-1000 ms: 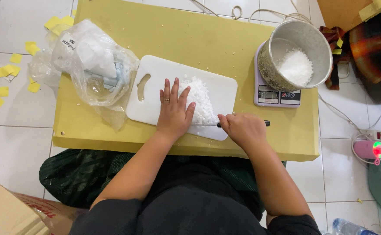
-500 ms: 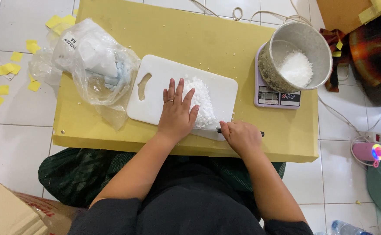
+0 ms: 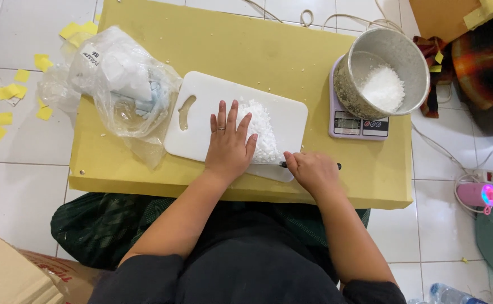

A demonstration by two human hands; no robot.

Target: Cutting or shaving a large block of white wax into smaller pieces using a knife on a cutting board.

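Left hand [image 3: 229, 144] flat at frame centre, fingers spread on the white crumbled heap [image 3: 262, 135] atop the cutting board [image 3: 201, 110] — barely moved from a second ago. Right hand [image 3: 312, 173], curled shut around a dark-handled knife [image 3: 338, 166], now drawn lower toward the board's near edge — likely mid-chop.

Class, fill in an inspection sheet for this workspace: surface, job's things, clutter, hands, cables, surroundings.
Surface: low yellow table, white crumbs scattered.
Job's things: white cutting board bearing white chopped pieces; metal pot of the same on a digital scale.
Clutter: crumpled plastic bag at the table's left.
Hands: left hand flat on the pieces; right hand gripping a dark-handled knife, blade hidden.
Cables: white cords at the far edge.
Surroundings: tiled floor, yellow paper scraps, cardboard box.
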